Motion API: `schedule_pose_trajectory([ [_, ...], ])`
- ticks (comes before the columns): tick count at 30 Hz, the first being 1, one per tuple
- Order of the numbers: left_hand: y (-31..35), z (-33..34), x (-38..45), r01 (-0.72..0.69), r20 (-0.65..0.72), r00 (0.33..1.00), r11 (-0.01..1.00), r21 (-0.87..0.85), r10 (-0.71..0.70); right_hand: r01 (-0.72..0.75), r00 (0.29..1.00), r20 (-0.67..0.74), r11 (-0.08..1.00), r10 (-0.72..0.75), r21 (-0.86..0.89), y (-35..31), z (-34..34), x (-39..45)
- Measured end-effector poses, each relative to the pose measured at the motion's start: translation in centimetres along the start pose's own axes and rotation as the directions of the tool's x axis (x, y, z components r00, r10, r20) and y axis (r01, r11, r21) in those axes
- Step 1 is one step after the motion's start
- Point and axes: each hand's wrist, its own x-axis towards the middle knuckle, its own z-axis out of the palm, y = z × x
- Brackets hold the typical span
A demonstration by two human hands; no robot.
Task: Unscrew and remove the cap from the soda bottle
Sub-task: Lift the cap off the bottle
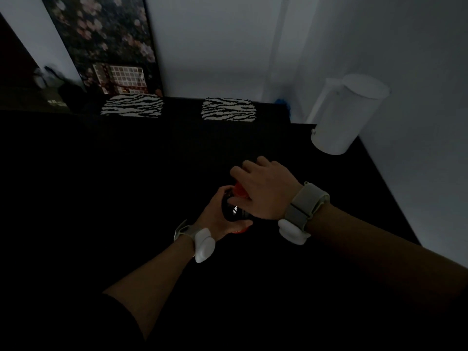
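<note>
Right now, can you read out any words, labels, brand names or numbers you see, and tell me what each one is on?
None can be read.
Soda bottle: a small white mark on the dark body and a red label strip lower down, too dim and small to read.
Red cap: no print visible, mostly covered by the right hand.
Calendar-like grid sheet at the back wall: print too blurred to read.

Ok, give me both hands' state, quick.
Left hand: closed around the soda bottle, holding it.
Right hand: closed over the red cap, gripping it.
</note>
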Motion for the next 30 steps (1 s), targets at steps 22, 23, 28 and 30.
schedule_pose_trajectory([
  [22,-5.8,1.9,-0.9,0.119,0.012,0.993,0.979,-0.165,-0.118,-0.621,0.777,0.428,0.455,0.461,0.637,4.5,12.5,-4.3],
  [23,-5.8,2.0,-0.8,0.122,0.007,0.992,0.978,-0.167,-0.122,-0.631,0.772,0.447,0.454,0.452,0.629,4.3,13.3,-4.4],
  [28,-6.2,2.9,-0.2,0.129,-0.022,0.991,0.983,-0.129,-0.133,-0.604,0.797,0.472,0.457,0.378,0.653,3.9,16.9,-5.0],
  [30,-6.4,3.0,0.0,0.113,-0.050,0.992,0.988,-0.106,-0.119,-0.588,0.809,0.471,0.488,0.352,0.645,3.8,18.4,-5.2],
])
